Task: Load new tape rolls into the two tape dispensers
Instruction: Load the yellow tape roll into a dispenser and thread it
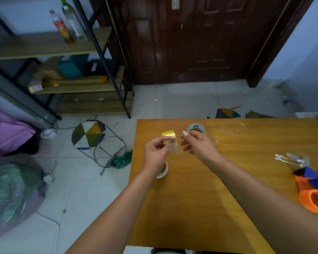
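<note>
My left hand (157,152) pinches a yellowish tape roll (169,135) above the wooden table (200,189), with a clear strip of tape (174,150) hanging from it. My right hand (198,143) hovers just right of the strip, fingers spread and holding nothing that I can see. A white tape roll (163,171) lies on the table under my left wrist, partly hidden. Another clear tape roll (196,128) lies flat behind my right hand. An orange and blue tape dispenser (312,189) rests at the table's right edge. I see no second dispenser.
Crumpled clear wrapping (292,159) lies by the dispenser. A patterned stool (88,133) stands on the tiled floor left of the table. A metal shelf rack (72,70) with bottles stands at the back left, next to a dark wooden door (191,39).
</note>
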